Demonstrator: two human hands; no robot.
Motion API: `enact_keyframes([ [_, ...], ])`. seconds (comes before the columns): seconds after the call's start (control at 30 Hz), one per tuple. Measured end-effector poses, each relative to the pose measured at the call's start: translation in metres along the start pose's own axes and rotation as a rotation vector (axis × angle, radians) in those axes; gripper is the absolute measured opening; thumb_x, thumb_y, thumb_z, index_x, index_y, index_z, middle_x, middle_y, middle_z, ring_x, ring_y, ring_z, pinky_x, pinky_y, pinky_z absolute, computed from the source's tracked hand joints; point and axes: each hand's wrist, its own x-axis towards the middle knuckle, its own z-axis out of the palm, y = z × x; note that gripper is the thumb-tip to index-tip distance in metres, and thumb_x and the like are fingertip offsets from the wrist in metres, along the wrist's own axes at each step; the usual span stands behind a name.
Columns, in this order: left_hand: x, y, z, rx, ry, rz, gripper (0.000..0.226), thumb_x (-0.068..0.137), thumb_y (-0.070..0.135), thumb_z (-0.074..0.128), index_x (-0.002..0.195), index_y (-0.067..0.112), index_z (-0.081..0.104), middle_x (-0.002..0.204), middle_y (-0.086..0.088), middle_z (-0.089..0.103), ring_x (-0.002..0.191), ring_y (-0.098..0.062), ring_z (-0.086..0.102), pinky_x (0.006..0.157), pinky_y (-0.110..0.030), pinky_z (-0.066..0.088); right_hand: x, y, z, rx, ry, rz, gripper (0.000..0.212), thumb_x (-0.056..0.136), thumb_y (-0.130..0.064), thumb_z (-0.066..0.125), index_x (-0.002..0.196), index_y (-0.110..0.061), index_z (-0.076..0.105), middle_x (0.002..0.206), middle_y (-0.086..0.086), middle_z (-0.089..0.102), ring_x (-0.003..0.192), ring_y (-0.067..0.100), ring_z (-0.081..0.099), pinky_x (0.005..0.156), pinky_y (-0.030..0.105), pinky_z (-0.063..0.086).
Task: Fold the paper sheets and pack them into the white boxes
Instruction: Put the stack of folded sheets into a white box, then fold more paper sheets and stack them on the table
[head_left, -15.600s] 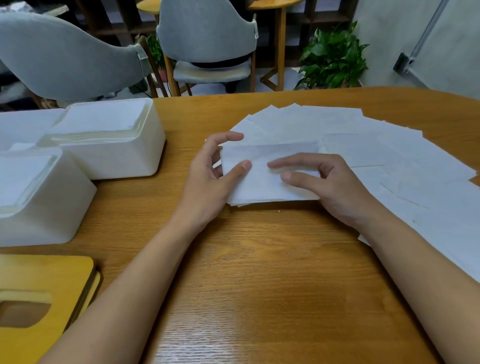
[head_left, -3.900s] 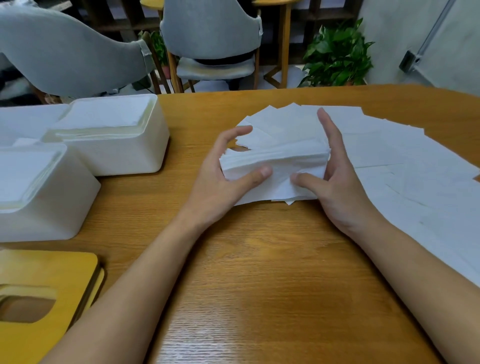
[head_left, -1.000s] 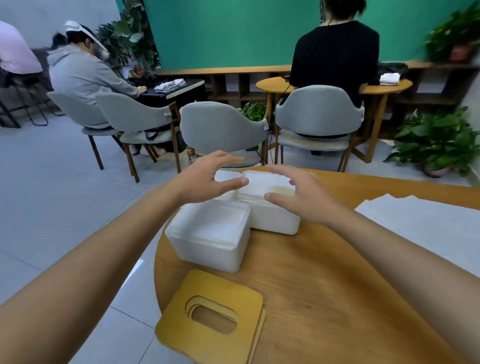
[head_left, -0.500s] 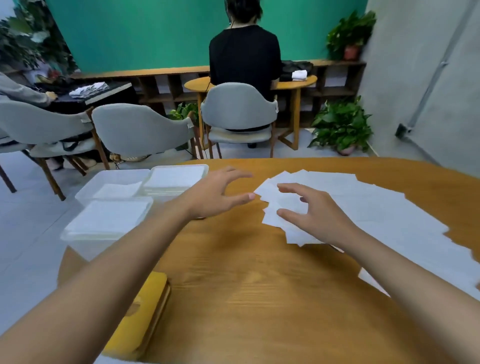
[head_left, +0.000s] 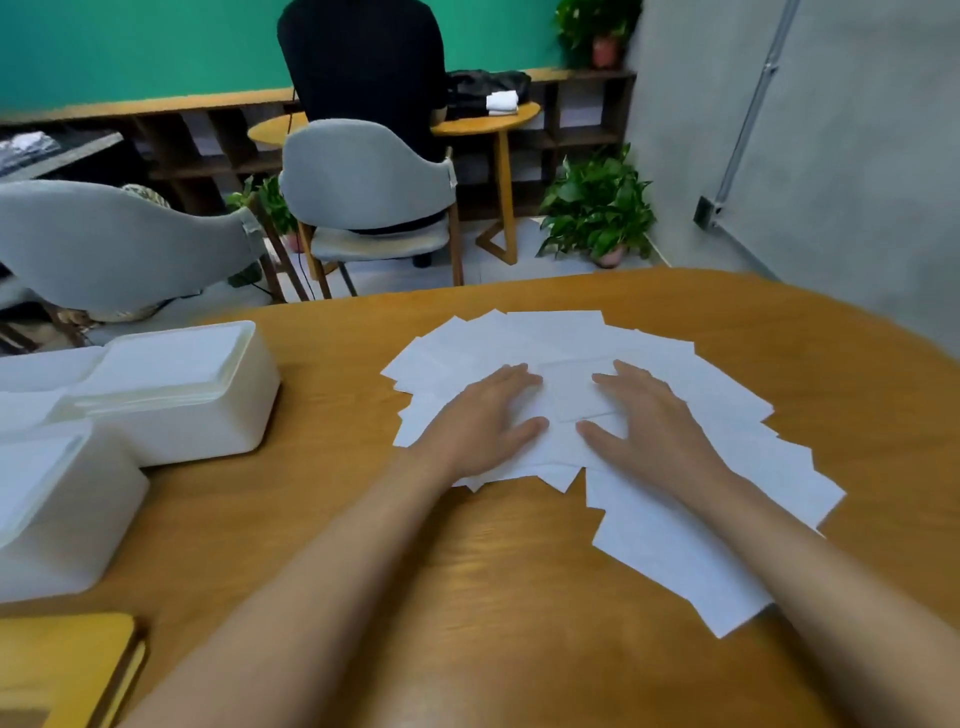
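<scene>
Several white paper sheets lie fanned out over the middle and right of the wooden table. My left hand rests flat on the left part of the fan, fingers straight. My right hand lies flat beside it, fingers straight, with a small gap between the two thumbs. Two white boxes stand at the left: the far box holds a stack of folded paper level with its rim, and the near box also holds folded paper.
A yellow wooden lid with a cut-out lies at the near left corner. Behind the table stand grey chairs, a potted plant and a seated person in black at a small round table.
The folded stack I held earlier is gone from my hands, which reached over the boxes. Since then both hands swung right and came down flat on the fanned sheets.
</scene>
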Motion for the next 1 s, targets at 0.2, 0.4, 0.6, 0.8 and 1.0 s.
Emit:
enact_keyframes([
  [0.2, -0.017, -0.008, 0.007, 0.036, 0.119, -0.015, 0.058, 0.096, 0.052, 0.064, 0.149, 0.030, 0.053, 0.153, 0.010, 0.053, 0.142, -0.013, 0.045, 0.117, -0.038, 0.037, 0.002, 0.003, 0.013, -0.047, 0.104, -0.135, 0.059, 0.091, -0.053, 0.072, 0.141, -0.023, 0.063, 0.144, -0.005, 0.060, 0.134, 0.020, 0.051, 0.113, 0.035, 0.031],
  [0.4, -0.036, -0.013, 0.013, -0.009, 0.246, -0.031, 0.062, 0.090, 0.052, 0.063, 0.148, 0.035, 0.052, 0.146, 0.013, 0.057, 0.137, -0.013, 0.048, 0.113, -0.042, 0.040, 0.011, 0.000, 0.038, -0.095, 0.304, -0.382, 0.021, 0.091, -0.033, 0.080, 0.109, -0.022, 0.081, 0.115, -0.004, 0.076, 0.109, 0.020, 0.069, 0.096, 0.043, 0.047],
  [0.6, -0.033, -0.010, 0.022, -0.017, 0.448, 0.162, 0.057, 0.094, 0.028, 0.075, 0.147, 0.031, 0.055, 0.157, 0.009, 0.044, 0.148, -0.013, 0.038, 0.118, -0.030, 0.030, 0.018, -0.003, 0.041, -0.006, 0.498, -0.531, 0.011, 0.095, -0.023, 0.073, 0.100, -0.015, 0.079, 0.103, -0.003, 0.076, 0.099, 0.017, 0.068, 0.092, 0.034, 0.046],
  [0.8, -0.035, -0.003, 0.025, -0.029, 0.628, 0.305, 0.025, 0.097, 0.012, 0.068, 0.120, 0.022, 0.071, 0.117, 0.012, 0.071, 0.115, -0.006, 0.062, 0.102, -0.035, 0.043, 0.006, -0.016, 0.024, 0.224, 0.379, -0.570, 0.013, 0.098, -0.029, 0.069, 0.101, -0.018, 0.076, 0.097, -0.010, 0.073, 0.093, 0.011, 0.067, 0.086, 0.040, 0.053],
  [1.0, -0.042, 0.005, 0.003, -0.802, 0.588, -0.050, 0.009, 0.098, 0.012, 0.072, 0.098, 0.020, 0.076, 0.083, 0.006, 0.073, 0.077, -0.010, 0.066, 0.071, -0.024, 0.049, -0.003, -0.015, -0.001, 0.598, 0.204, -0.350, 0.049, 0.082, -0.041, 0.085, 0.125, -0.032, 0.063, 0.106, -0.016, 0.076, 0.105, 0.008, 0.072, 0.091, 0.020, 0.053],
])
